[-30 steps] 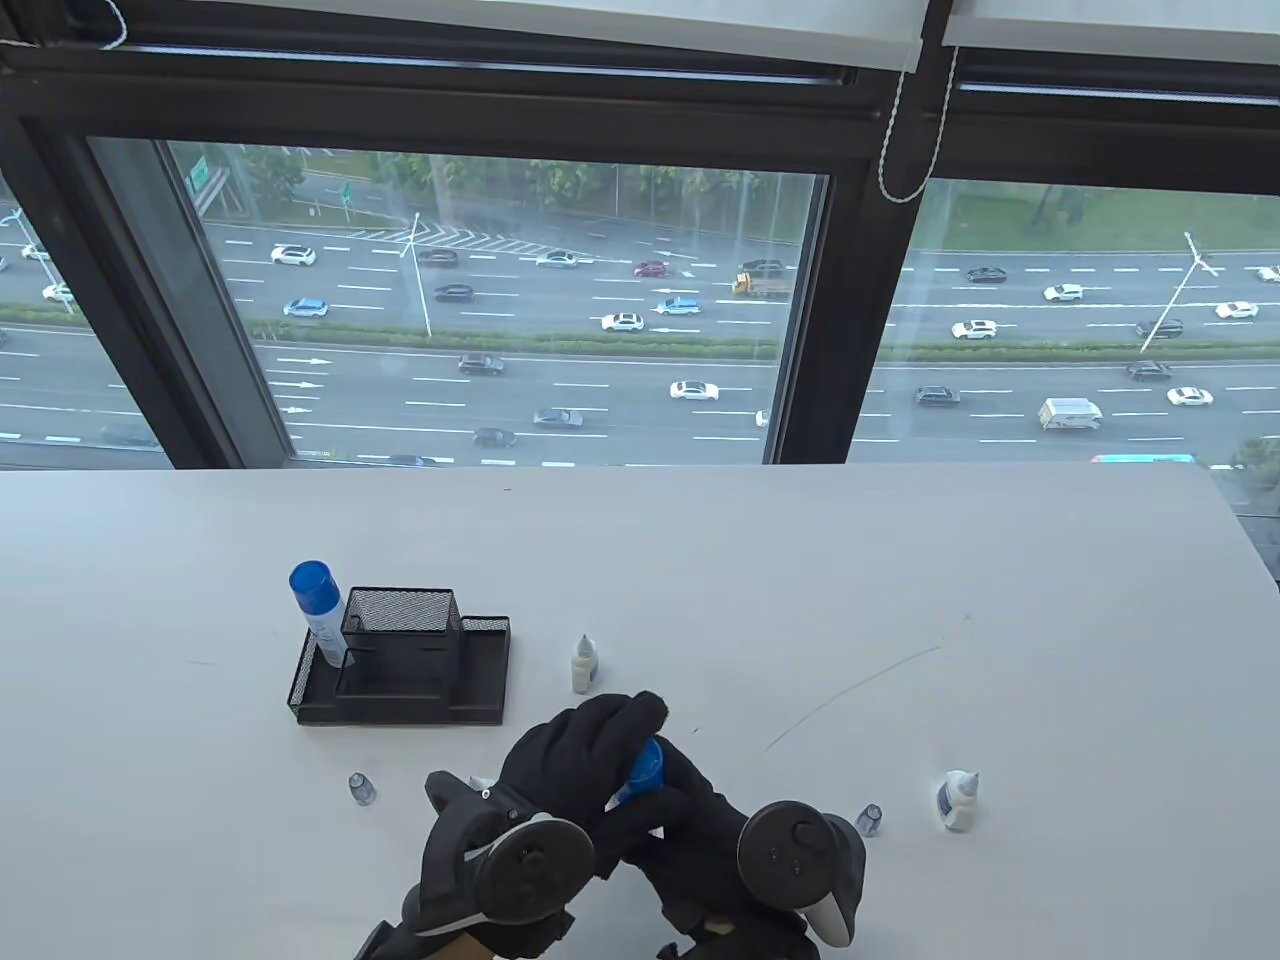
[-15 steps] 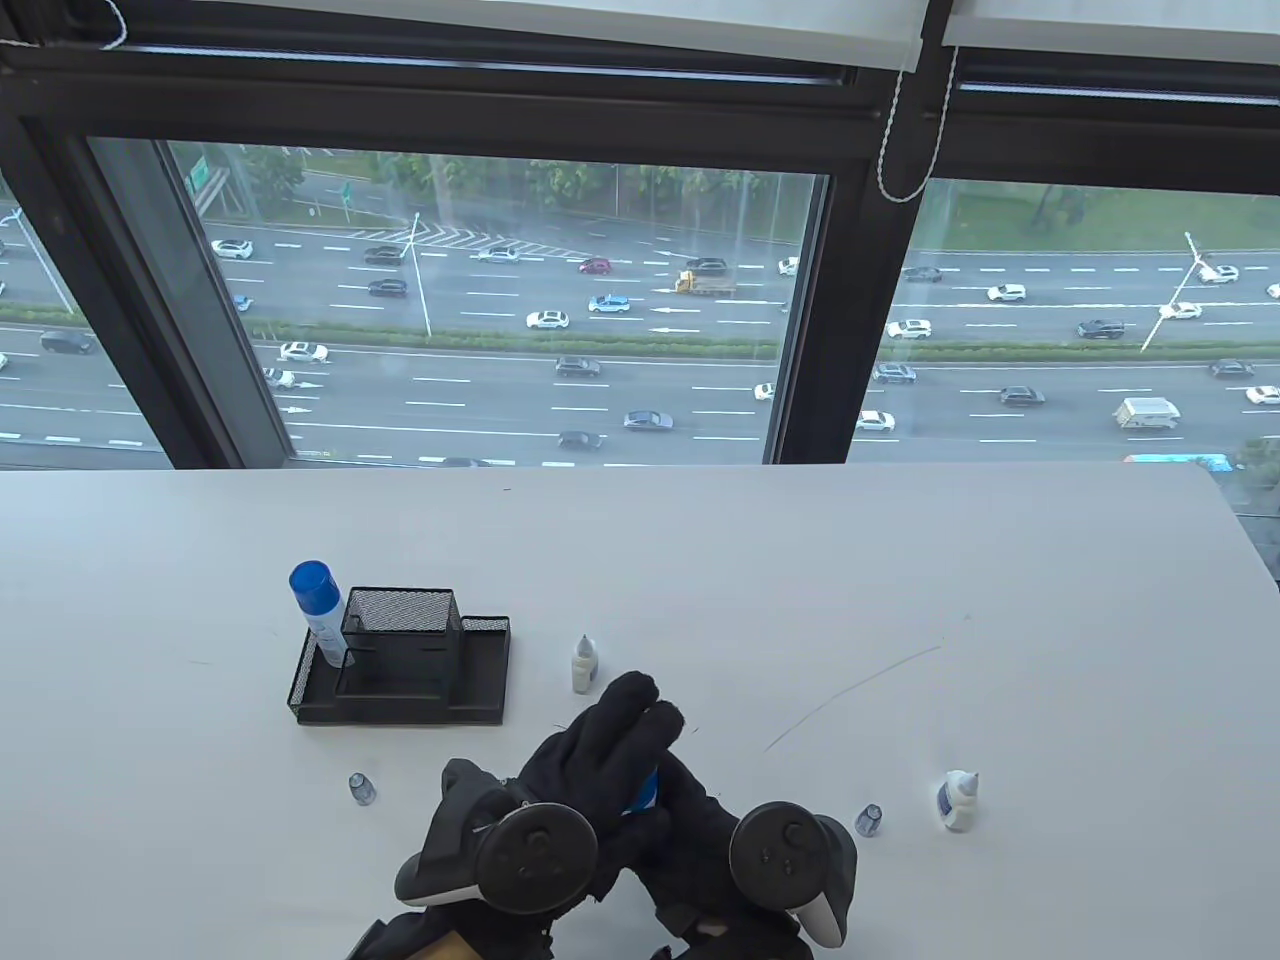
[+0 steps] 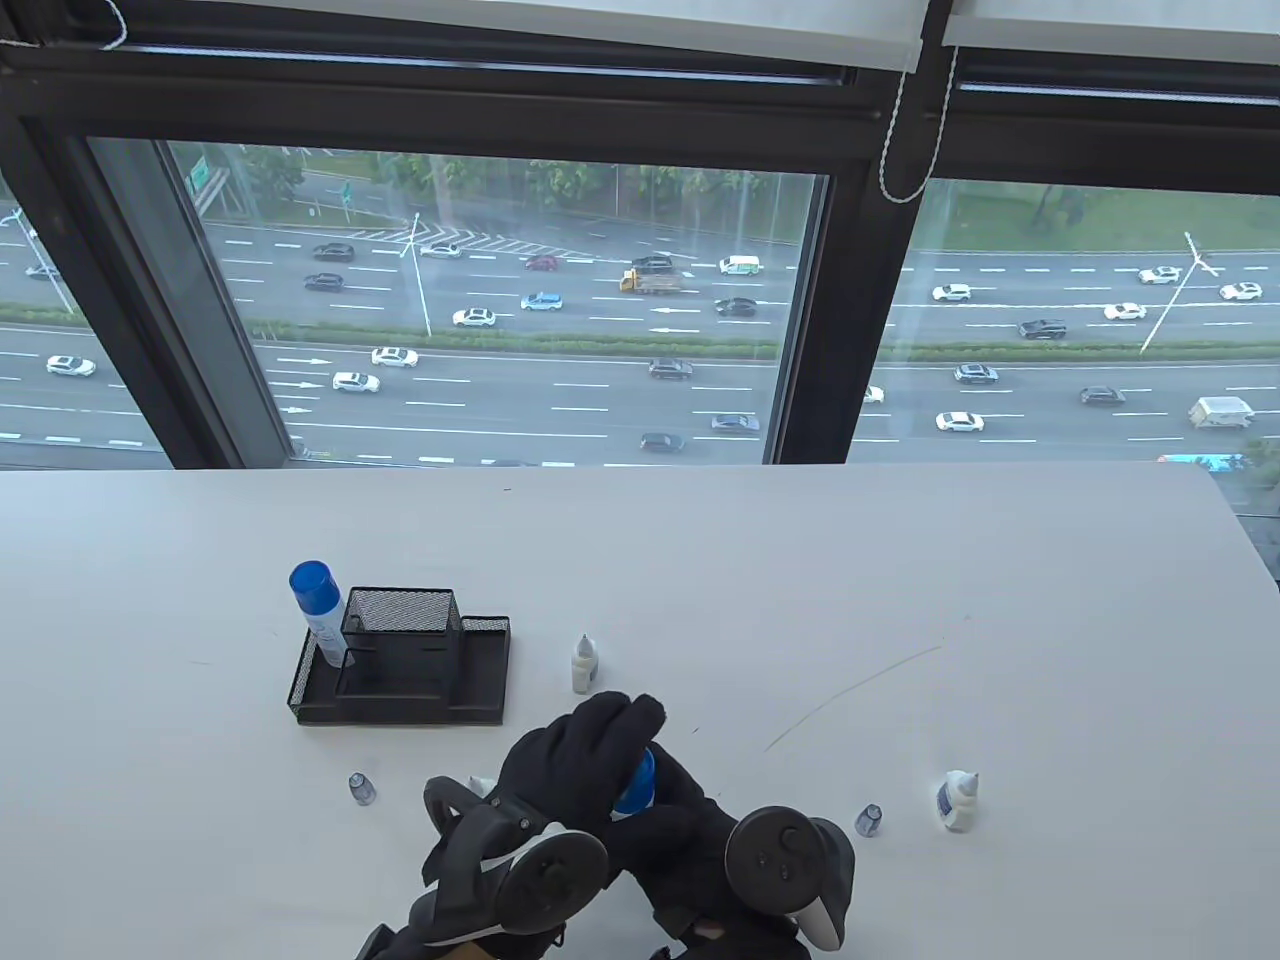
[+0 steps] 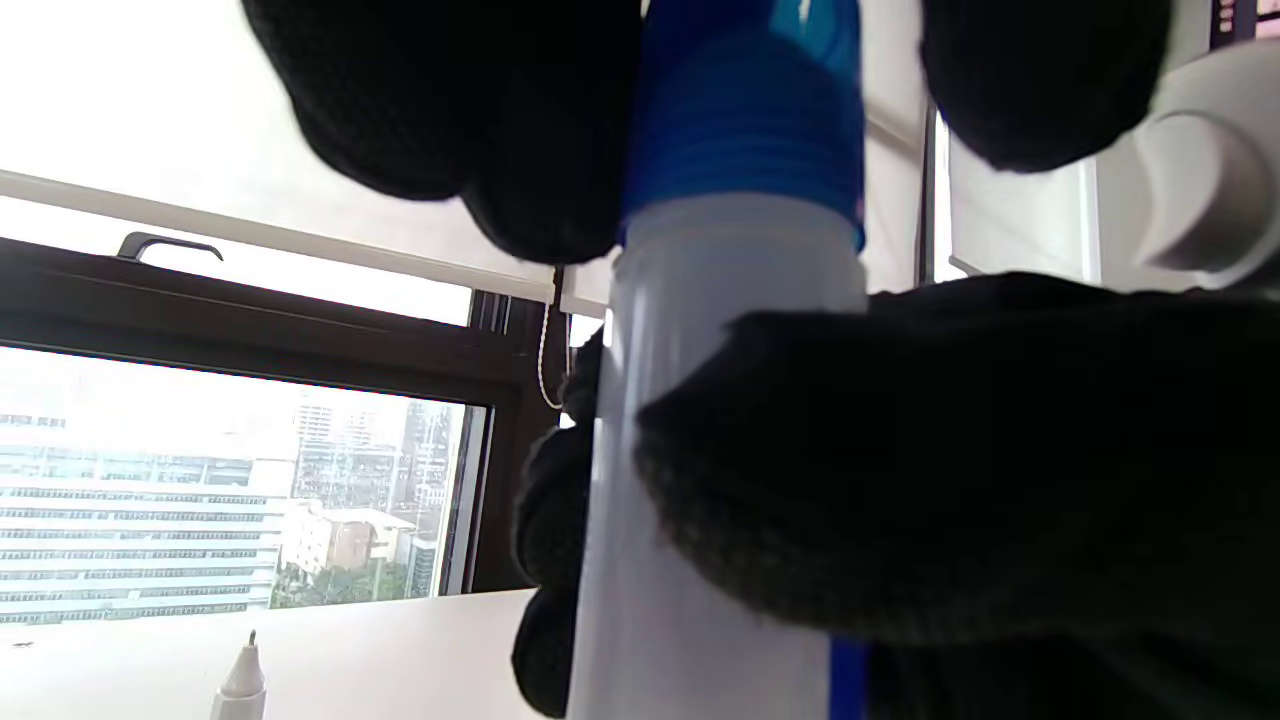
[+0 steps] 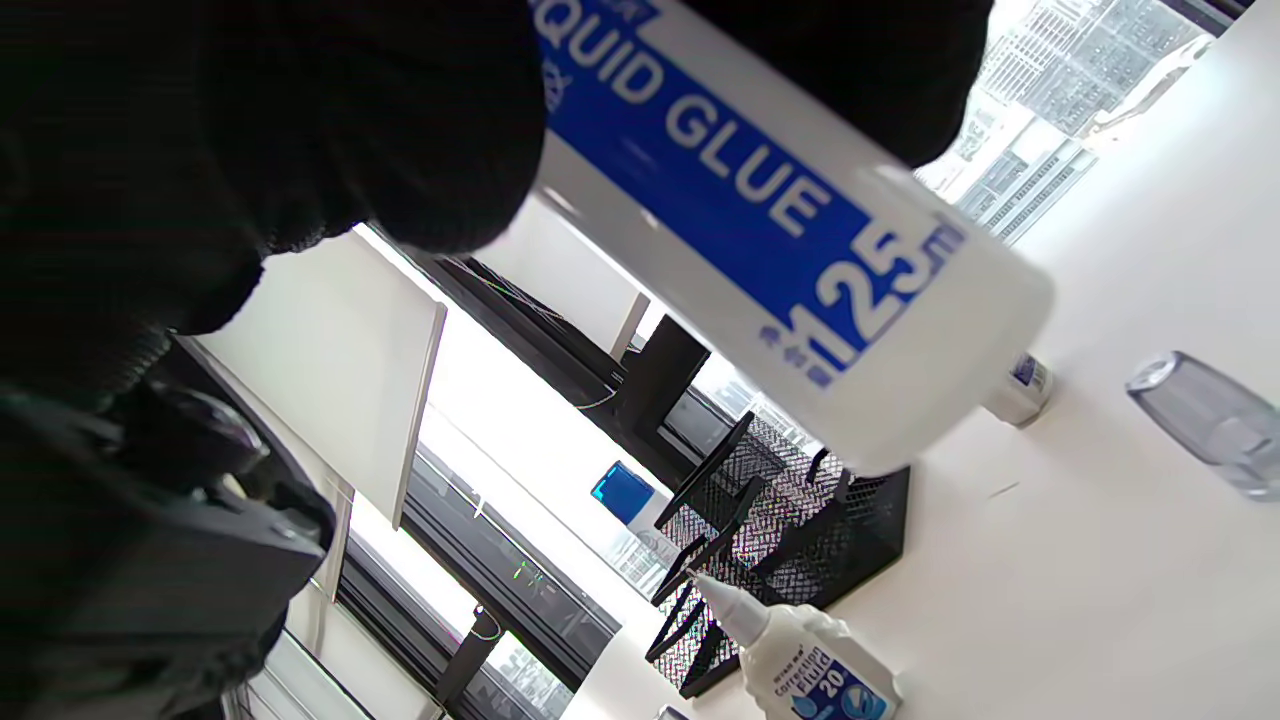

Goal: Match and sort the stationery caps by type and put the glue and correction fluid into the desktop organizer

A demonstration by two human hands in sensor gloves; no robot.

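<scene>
Low in the middle of the table view, both gloved hands hold one liquid glue bottle [image 5: 790, 250] above the table. My left hand [image 3: 625, 735] curls over its blue cap [image 3: 637, 783], whose ribbed side [image 4: 745, 110] shows between the fingers [image 4: 470, 110]. My right hand [image 3: 670, 815] grips the white body [image 4: 700, 420]. A second blue-capped glue bottle [image 3: 318, 600] stands in the left end of the black mesh organizer [image 3: 400, 690]. Two uncapped correction fluid bottles stand on the table, one [image 3: 583, 665] right of the organizer and one [image 3: 958, 800] at the right.
Two small clear caps lie on the white table, one [image 3: 361, 789] left of the hands and one [image 3: 868, 821] right of them. The window wall runs along the table's far edge. The table's right edge [image 3: 1245, 530] curves away.
My left hand has turned on the blue cap: its fingers stretched out half a second ago and are curled back now, and more of the cap shows. The bottle has stayed in place.
</scene>
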